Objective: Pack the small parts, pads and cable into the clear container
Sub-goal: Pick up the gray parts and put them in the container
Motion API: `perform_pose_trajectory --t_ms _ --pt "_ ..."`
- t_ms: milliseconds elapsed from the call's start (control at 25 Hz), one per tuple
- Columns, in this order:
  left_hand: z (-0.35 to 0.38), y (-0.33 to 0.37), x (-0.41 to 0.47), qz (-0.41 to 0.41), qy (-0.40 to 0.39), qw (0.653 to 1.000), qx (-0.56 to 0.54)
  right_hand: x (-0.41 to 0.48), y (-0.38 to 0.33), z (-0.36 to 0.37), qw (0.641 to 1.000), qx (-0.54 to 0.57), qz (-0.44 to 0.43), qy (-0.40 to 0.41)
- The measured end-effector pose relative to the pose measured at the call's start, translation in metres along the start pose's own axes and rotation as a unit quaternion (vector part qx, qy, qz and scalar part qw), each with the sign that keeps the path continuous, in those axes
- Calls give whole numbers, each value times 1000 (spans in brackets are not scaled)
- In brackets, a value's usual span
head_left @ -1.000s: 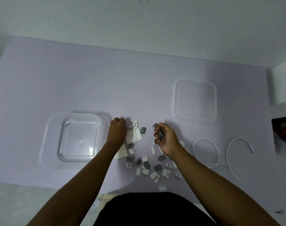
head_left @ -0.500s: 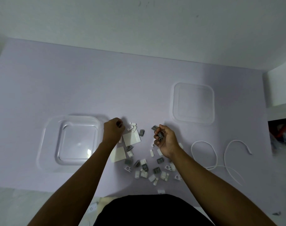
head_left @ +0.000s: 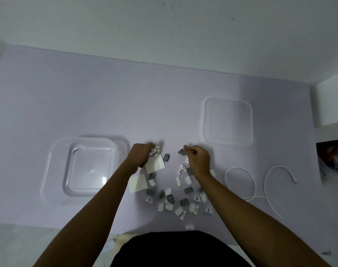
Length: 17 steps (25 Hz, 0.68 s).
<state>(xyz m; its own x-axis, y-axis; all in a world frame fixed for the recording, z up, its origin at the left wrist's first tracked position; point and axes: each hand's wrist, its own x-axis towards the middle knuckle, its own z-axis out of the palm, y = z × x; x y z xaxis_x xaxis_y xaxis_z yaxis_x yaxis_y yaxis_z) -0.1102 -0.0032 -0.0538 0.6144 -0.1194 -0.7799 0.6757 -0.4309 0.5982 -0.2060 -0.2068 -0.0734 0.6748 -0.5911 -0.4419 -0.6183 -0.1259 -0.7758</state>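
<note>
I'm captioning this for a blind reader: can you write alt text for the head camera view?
Two bare hands, left hand and right hand, gather scattered small parts on a lilac table. An empty clear container sits left; its lid and a white cable lie right.

One clear container, one lid, one white cable, two square pads, many small parts.

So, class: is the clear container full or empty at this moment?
Empty. The clear container shows only its bare bottom, while the small parts and cable lie outside on the table.
</note>
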Motion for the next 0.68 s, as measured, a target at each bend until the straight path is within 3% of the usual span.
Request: perform_pose_trajectory --t_ms 80,120,280,360,440,520,600,680 --pt "20 0 0 121 62 955 264 2 3 0 987 -115 -104 -39" --pt "29 -1 -2 159 73 929 327 6 6 0 978 -154 -117 -74" --pt "60 -7 -3 174 72 882 431 18 12 6 935 -293 -173 -100" --pt "64 -12 0 156 69 881 442 23 11 7 937 -293 -163 -95" --pt "65 -14 4 165 54 885 433 22 5 6 971 -194 -111 -84" --pt "65 -10 3 183 32 908 376 22 -7 -1 993 51 40 -101" --pt "63 -2 -3 168 21 956 239 18 -14 -14 919 298 193 -173" --pt "56 4 -9 120 -9 990 68 14 -11 -29 872 390 215 -205"
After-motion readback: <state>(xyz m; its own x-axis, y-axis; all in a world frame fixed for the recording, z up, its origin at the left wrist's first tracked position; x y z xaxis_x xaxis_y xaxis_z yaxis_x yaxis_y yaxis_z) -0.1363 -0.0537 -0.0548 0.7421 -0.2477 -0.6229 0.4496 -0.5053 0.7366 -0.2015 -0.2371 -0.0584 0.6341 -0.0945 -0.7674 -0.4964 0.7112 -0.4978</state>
